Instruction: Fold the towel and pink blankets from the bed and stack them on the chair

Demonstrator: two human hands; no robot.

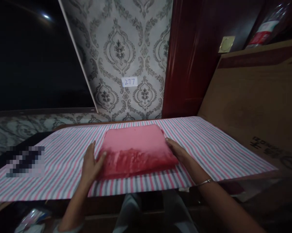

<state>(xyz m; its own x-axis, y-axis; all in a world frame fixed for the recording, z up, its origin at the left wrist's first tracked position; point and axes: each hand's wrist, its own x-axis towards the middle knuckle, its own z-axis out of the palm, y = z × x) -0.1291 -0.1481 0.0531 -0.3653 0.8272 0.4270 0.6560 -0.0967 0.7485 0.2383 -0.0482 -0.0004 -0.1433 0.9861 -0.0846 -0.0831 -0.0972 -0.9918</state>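
A folded cloth [136,140], pale pink at the back and deep red with a blurred pattern at the front, lies flat on the striped cover. At its left edge is my left hand [90,163], fingers stretched out and apart, the thumb against the cloth's side. My right hand [177,150] rests along the right edge with its fingers extended forward; its underside is hidden. Neither hand is wrapped round the cloth. A thin bangle [204,182] circles my right wrist.
The table wears a pink, grey and white striped cover [60,155]. A large dark screen [36,58] stands at the left. To the right are a big cardboard box [255,94] and a bottle [263,32] above it. A paper label "277" [129,81] is on the wall.
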